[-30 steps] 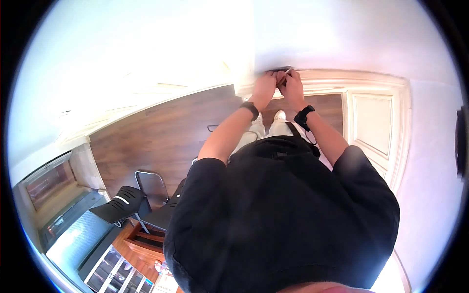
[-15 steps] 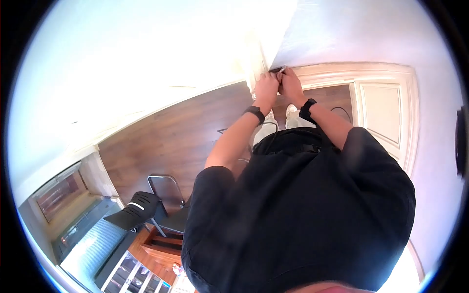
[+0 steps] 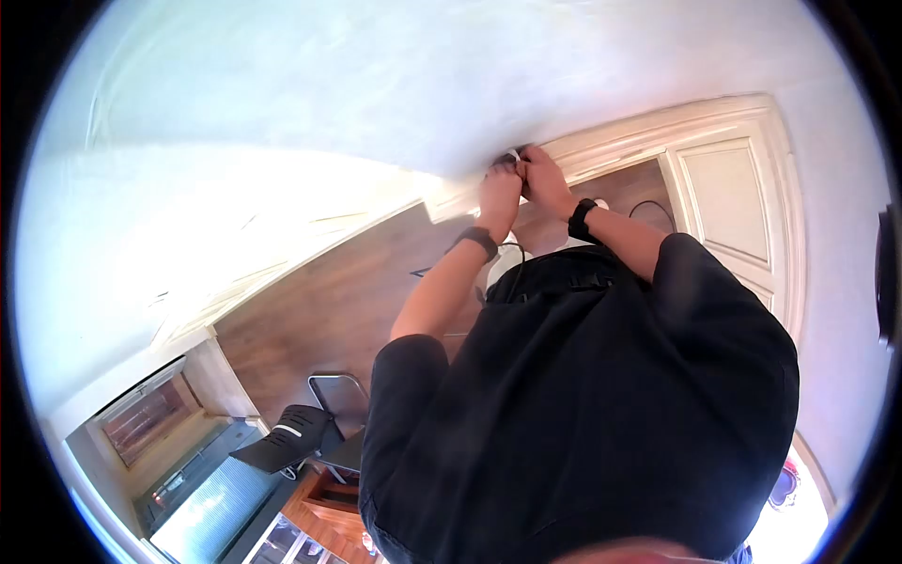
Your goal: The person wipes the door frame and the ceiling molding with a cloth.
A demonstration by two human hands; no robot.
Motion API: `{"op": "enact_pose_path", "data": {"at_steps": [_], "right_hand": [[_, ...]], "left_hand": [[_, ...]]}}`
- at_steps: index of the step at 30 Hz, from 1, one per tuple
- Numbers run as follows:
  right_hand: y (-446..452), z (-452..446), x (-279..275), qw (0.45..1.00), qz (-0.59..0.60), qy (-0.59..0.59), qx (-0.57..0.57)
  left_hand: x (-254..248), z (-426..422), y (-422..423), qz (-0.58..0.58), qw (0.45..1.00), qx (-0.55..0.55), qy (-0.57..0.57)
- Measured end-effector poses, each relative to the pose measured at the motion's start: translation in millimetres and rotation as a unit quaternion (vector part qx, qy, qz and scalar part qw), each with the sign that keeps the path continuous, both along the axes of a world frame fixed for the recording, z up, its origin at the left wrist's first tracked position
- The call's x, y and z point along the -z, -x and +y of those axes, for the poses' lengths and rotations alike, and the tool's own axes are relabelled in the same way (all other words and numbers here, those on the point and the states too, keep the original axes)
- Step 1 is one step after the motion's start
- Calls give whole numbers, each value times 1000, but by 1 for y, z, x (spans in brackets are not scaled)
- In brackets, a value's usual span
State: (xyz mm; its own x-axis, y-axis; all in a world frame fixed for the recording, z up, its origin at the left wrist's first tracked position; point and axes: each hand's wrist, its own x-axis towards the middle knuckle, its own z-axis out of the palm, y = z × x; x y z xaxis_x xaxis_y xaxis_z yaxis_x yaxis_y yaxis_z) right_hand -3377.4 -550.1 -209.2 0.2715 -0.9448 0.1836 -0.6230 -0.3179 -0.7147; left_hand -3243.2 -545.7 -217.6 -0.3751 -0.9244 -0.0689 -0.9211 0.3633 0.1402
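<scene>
Close together in front of me, both hands are raised near the wall beside the door frame (image 3: pixel 648 141). My left hand (image 3: pixel 502 195) has its fingers curled around a small dark object (image 3: pixel 507 161), whose kind I cannot make out. A thin white piece (image 3: pixel 514 153) shows at its top, between the hands. My right hand (image 3: pixel 545 177) is closed against the same spot, its fingers pinching at or near the white piece. Much of what they hold is hidden by the fingers. Each wrist wears a black band.
A panelled cream door (image 3: pixel 719 197) stands at the right. On the brown wooden floor (image 3: pixel 319 310) at lower left is a metal-framed chair (image 3: pixel 343 395) beside a black slotted back (image 3: pixel 287 437). Behind them are a wooden cabinet (image 3: pixel 329 508) and a window opening (image 3: pixel 146 418).
The view has swung, shifting the chair and window rightward and the wall corner out of line. Both hands remain together at the small object, now slightly lower and further left in view.
</scene>
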Motion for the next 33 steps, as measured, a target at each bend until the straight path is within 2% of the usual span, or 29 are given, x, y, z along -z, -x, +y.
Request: {"op": "enact_pose_path", "data": {"at_steps": [2,5,8,10,12,14,16,17,18,22,27,31,33], "right_hand": [[29,-6,7,1000,3,10,-6],[78,-14,8,999,-5,45,-11],[130,-22,-1,999,-1,46,-1],[164,-29,7,999,14,32,13],[196,-41,12,981,-139,-100,95],[227,-39,15,979,-133,-114,102],[270,-45,10,999,28,7,27],[288,-47,7,999,25,14,30],[305,-49,3,999,21,23,34],[346,-52,2,996,16,10,85],[343,-49,6,992,27,65,109],[326,-45,8,992,41,57,102],[314,-41,10,994,31,59,89]], "left_hand": [[1,-6,25,-34,999,16,-2],[-1,-11,74,3,999,7,54],[-12,-24,130,-14,999,-16,-26],[-7,-28,165,-2,999,-16,-29],[-7,-44,202,10,1000,-6,-13],[-10,-45,234,23,1000,9,-1],[-11,-51,267,25,999,1,-29],[-11,-57,285,27,999,-3,-39],[7,-60,298,84,995,36,47],[-2,-73,350,-7,997,77,23],[-7,-70,350,20,999,41,11],[-15,-60,330,74,997,7,-14],[-17,-55,317,63,997,-3,-35]]}}
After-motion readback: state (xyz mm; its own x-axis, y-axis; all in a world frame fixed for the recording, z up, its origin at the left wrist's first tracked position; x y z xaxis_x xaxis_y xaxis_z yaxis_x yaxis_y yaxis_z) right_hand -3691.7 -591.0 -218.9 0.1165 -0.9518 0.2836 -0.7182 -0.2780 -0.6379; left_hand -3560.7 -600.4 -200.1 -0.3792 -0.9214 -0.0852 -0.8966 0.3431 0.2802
